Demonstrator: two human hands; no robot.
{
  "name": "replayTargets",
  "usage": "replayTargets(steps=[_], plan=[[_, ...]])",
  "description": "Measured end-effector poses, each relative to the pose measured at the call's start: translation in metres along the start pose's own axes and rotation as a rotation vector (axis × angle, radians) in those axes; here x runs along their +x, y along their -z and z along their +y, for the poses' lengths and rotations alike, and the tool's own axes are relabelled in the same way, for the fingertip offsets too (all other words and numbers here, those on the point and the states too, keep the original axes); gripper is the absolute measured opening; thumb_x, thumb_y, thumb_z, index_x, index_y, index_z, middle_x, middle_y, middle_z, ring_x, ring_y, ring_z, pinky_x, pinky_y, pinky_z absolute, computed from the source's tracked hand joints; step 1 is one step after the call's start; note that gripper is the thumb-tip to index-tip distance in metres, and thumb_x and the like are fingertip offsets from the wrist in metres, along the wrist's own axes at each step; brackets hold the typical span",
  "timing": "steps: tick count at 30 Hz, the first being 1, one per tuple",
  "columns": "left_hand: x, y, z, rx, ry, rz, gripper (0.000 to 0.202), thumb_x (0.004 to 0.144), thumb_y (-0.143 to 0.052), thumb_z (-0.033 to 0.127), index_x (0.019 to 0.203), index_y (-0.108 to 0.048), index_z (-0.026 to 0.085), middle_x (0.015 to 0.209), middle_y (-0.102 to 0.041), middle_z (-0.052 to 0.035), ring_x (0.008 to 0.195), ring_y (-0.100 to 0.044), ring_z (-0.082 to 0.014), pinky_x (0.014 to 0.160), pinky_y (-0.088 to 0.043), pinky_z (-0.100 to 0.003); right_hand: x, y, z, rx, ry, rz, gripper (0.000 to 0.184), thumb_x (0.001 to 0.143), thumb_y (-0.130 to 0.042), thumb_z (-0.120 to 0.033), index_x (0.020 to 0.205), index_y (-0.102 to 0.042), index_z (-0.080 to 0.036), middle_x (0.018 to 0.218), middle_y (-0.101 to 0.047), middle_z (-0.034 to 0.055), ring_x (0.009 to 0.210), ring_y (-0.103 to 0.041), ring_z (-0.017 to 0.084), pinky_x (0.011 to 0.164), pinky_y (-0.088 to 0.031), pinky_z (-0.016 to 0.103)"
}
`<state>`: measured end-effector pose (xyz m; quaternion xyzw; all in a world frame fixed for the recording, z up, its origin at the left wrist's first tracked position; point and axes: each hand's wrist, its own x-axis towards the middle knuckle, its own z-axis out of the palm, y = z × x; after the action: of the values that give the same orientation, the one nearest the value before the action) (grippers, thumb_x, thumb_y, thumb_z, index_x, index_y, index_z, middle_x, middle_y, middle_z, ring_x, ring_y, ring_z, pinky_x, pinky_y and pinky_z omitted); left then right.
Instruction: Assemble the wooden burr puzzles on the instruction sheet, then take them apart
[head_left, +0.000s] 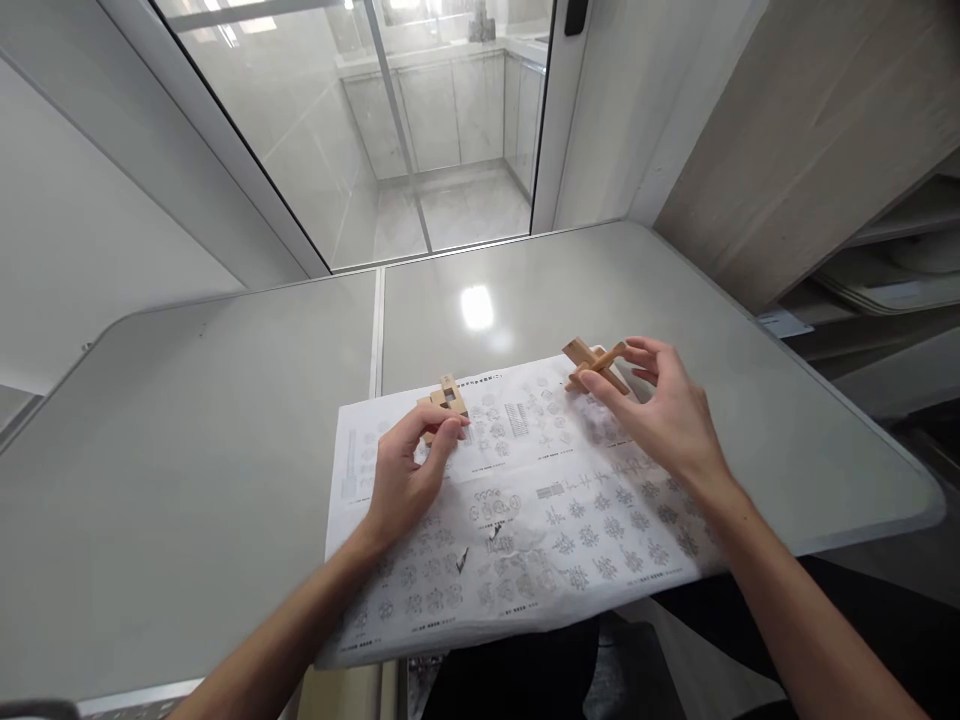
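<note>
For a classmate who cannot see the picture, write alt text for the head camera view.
A person's left hand pinches a small wooden puzzle cluster while the right hand holds crossed wooden pieces, both over a printed diagram sheet on a grey table. A glass door stands beyond.

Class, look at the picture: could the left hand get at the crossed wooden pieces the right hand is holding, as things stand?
Probably not freely: the left hand already grips its own notched wooden block, though nothing blocks the way across the printed sheet to the crossed wooden pieces.
</note>
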<state>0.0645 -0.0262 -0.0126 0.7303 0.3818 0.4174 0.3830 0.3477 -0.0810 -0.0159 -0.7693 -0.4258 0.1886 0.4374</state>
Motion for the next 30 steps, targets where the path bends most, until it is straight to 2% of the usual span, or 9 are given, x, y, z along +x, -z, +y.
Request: replayTargets(steps=[4,7,10,12,15,19,24,27,30], plan=[[0.000,0.002,0.000,0.012,0.011,0.002,0.025,0.106,-0.056,0.034,0.087,-0.065,0.020,0.087,-0.069,-0.0039,0.085,-0.066,-0.0176,0.079,-0.052,-0.033,-0.006,-0.006,0.016,0.143,-0.028,0.067,0.068,0.089,-0.073,-0.063,0.142,-0.054,-0.025,0.146,-0.062,0.0163,0.132,-0.062,0.037,0.108,-0.052,0.059],[0.001,0.002,-0.001,0.074,-0.016,0.061,0.022,0.107,-0.054,0.033,0.091,-0.064,0.021,0.089,-0.067,-0.0030,0.087,-0.064,-0.0178,0.081,-0.052,-0.033,-0.017,-0.007,0.025,0.238,-0.007,0.143,0.058,0.094,-0.071,-0.056,0.138,-0.054,-0.023,0.143,-0.063,0.0154,0.133,-0.061,0.032,0.111,-0.052,0.053],[0.004,0.002,-0.005,0.225,-0.062,0.166,0.010,0.104,-0.058,0.032,0.105,-0.063,0.023,0.105,-0.066,-0.0052,0.100,-0.063,-0.0204,0.088,-0.053,-0.037,-0.030,-0.007,0.029,0.259,-0.033,0.198,0.053,0.095,-0.070,-0.053,0.136,-0.055,-0.022,0.140,-0.063,0.0150,0.129,-0.062,0.031,0.110,-0.052,0.052],[0.006,0.002,-0.008,0.339,-0.059,0.180,0.019,0.100,-0.064,0.031,0.117,-0.060,0.025,0.121,-0.063,-0.0080,0.116,-0.060,-0.0246,0.097,-0.052,-0.043,-0.039,-0.006,0.030,0.261,-0.056,0.190,0.051,0.095,-0.070,-0.051,0.134,-0.056,-0.023,0.138,-0.064,0.0145,0.126,-0.064,0.031,0.109,-0.052,0.052],[0.007,0.002,-0.015,0.456,-0.018,0.095,0.043,0.095,-0.071,0.035,0.133,-0.053,0.027,0.142,-0.054,-0.0110,0.136,-0.050,-0.0307,0.111,-0.047,-0.052,-0.048,-0.005,0.032,0.205,-0.070,0.138,0.048,0.093,-0.071,-0.047,0.132,-0.058,-0.022,0.137,-0.065,0.0140,0.125,-0.064,0.032,0.107,-0.053,0.052],[0.006,0.003,-0.023,0.521,0.021,-0.054,0.064,0.093,-0.074,0.042,0.146,-0.040,0.030,0.159,-0.042,-0.0125,0.147,-0.040,-0.0351,0.117,-0.042,-0.058,-0.052,-0.005,0.030,0.075,-0.056,0.101,0.044,0.094,-0.067,-0.043,0.131,-0.059,-0.023,0.136,-0.065,0.0132,0.125,-0.062,0.032,0.102,-0.053,0.051],[0.010,0.004,-0.030,0.529,0.043,-0.146,0.076,0.093,-0.073,0.045,0.154,-0.030,0.032,0.158,-0.044,-0.0123,0.146,-0.043,-0.0351,0.119,-0.041,-0.058,-0.052,-0.005,0.027,0.044,-0.033,0.089,0.038,0.095,-0.062,-0.041,0.128,-0.060,-0.023,0.133,-0.067,0.0121,0.123,-0.062,0.032,0.094,-0.054,0.046],[0.015,0.005,-0.033,0.531,0.079,-0.161,0.076,0.092,-0.073,0.047,0.154,-0.032,0.032,0.152,-0.050,-0.0124,0.142,-0.049,-0.0358,0.116,-0.044,-0.058,-0.052,-0.005,0.027,0.043,-0.020,0.083,0.037,0.095,-0.061,-0.041,0.127,-0.060,-0.023,0.131,-0.067,0.0122,0.121,-0.062,0.031,0.091,-0.054,0.044],[0.021,0.006,-0.034,0.543,0.102,-0.174,0.073,0.093,-0.072,0.048,0.154,-0.036,0.031,0.149,-0.052,-0.0122,0.141,-0.048,-0.0356,0.116,-0.044,-0.057,-0.052,-0.005,0.028,0.052,0.000,0.090,0.035,0.095,-0.060,-0.041,0.124,-0.060,-0.022,0.128,-0.067,0.0129,0.119,-0.063,0.031,0.093,-0.053,0.046]])
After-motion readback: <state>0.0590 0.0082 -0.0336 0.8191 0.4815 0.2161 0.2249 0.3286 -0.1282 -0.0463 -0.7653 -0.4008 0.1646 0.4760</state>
